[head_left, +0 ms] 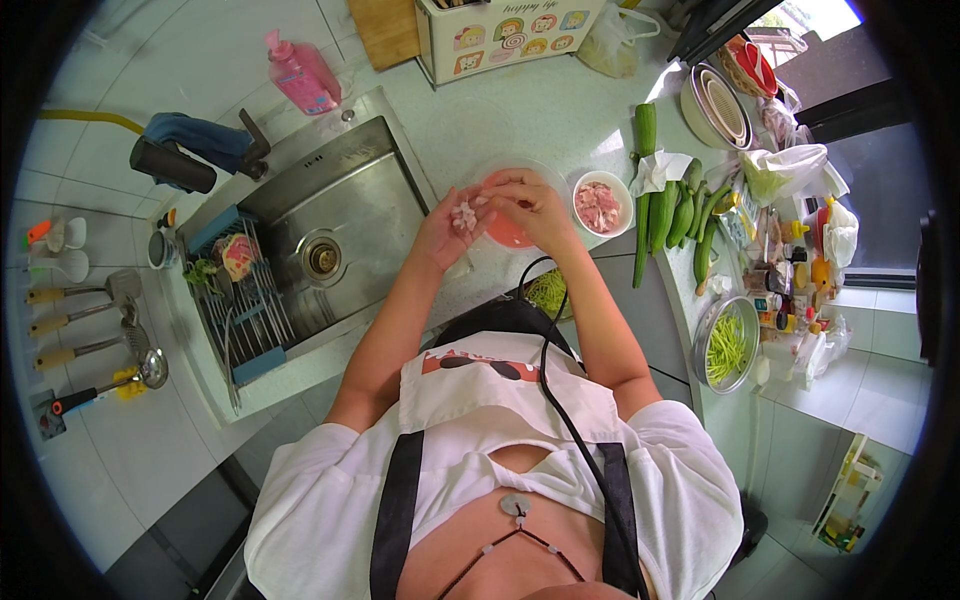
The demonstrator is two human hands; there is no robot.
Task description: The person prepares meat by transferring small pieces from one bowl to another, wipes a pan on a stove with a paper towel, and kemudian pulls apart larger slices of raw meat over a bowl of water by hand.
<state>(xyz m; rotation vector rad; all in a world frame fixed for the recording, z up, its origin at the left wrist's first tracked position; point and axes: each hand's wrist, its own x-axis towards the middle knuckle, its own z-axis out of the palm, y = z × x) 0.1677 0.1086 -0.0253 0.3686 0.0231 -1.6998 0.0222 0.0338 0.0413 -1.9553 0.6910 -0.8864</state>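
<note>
Small pale pieces of meat [465, 214] rest in the upturned palm of my left hand [436, 238], which is cupped at the near left side of a clear bowl [495, 165]. Reddish liquid [508, 232] fills the bowl's lower part. Over the bowl, my right hand [538, 212] has its fingers bent and pressed together near the left palm. Whatever lies between those fingertips is too small to make out. Just right of my right hand stands a white bowl [628, 205] with pink cut meat [597, 206] in it.
To the left is a steel sink [370, 190] with a dish rack [262, 290]. Several green cucumbers or gourds [662, 215] lie on the right counter, near a metal bowl [699, 350] of green strips. A pink pump bottle [303, 77] stands behind the sink.
</note>
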